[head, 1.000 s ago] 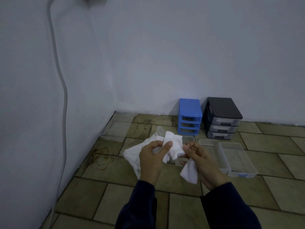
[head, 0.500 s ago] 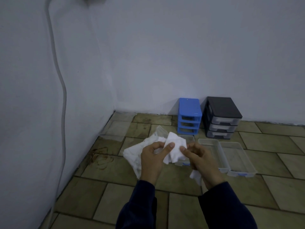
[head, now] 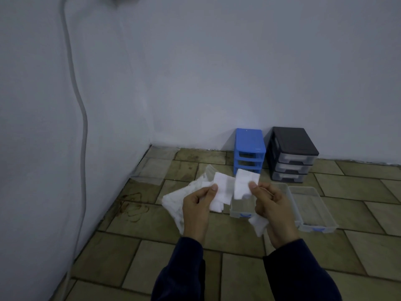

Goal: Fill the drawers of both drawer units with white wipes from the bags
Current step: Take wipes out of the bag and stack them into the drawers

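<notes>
My left hand (head: pixel 196 206) grips a clear bag of white wipes (head: pixel 175 204) and pinches a loose white wipe (head: pixel 221 191) under its thumb. My right hand (head: pixel 270 206) pinches a second wipe (head: pixel 244 184) between thumb and fingers, held up beside the first; another wipe (head: pixel 258 224) hangs below its palm. Three clear drawers lie on the floor beneath my hands: a small one (head: pixel 240 208), a middle one (head: pixel 284 192) partly hidden by my right hand, and a wide one (head: pixel 312 208). The blue drawer unit (head: pixel 249 146), its slots bare, and the black drawer unit (head: pixel 291 153) stand against the far wall.
An empty clear bag (head: pixel 153 170) lies flat on the tiled floor near the left wall corner. A grey cable (head: pixel 82 118) runs down the left wall. Olive floor tiles (head: pixel 368 246) stretch to the right of the drawers.
My hands have drawn apart. The right hand has pulled a wipe free from the left hand's bundle and lifted it up to the right.
</notes>
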